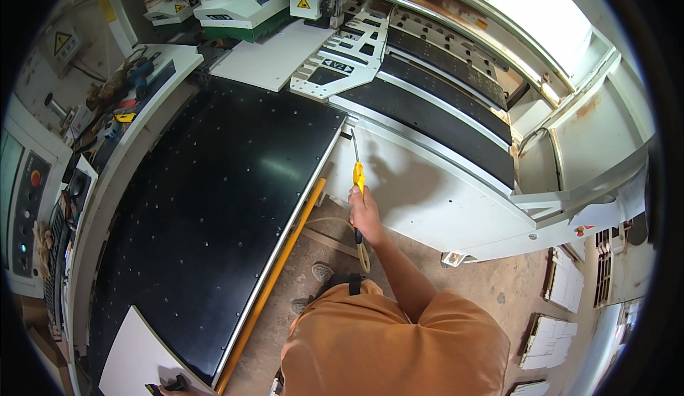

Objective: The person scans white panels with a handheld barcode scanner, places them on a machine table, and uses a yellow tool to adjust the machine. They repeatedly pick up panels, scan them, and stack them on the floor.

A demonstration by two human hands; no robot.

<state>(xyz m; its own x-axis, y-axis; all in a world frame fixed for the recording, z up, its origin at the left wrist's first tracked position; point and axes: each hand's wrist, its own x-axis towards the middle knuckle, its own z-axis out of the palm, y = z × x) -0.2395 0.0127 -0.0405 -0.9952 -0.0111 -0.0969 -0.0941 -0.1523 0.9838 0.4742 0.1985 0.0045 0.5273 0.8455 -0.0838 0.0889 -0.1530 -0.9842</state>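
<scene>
My right hand [365, 213] is wrapped round the handle of a yellow air blow gun [358, 174]. Its long thin metal nozzle points away from me, toward the gap between the black table and the white machine side. A pale hose [364, 259] hangs from the gun's lower end. At the lower left, my left hand [174, 392] is mostly cut off by the picture's edge. It is closed about a dark object [179, 382] whose kind I cannot tell, over a white panel [139, 357]. That panel lies on the near end of the black perforated table [221, 225].
A yellow rail [274, 278] runs along the table's right edge. Ahead, a white board [274, 52] lies under the machine heads [242, 17]. Tools clutter the left shelf [174, 55], beside a control panel [32, 203]. Stacked white panels [548, 341] stand on the floor [470, 300] at right.
</scene>
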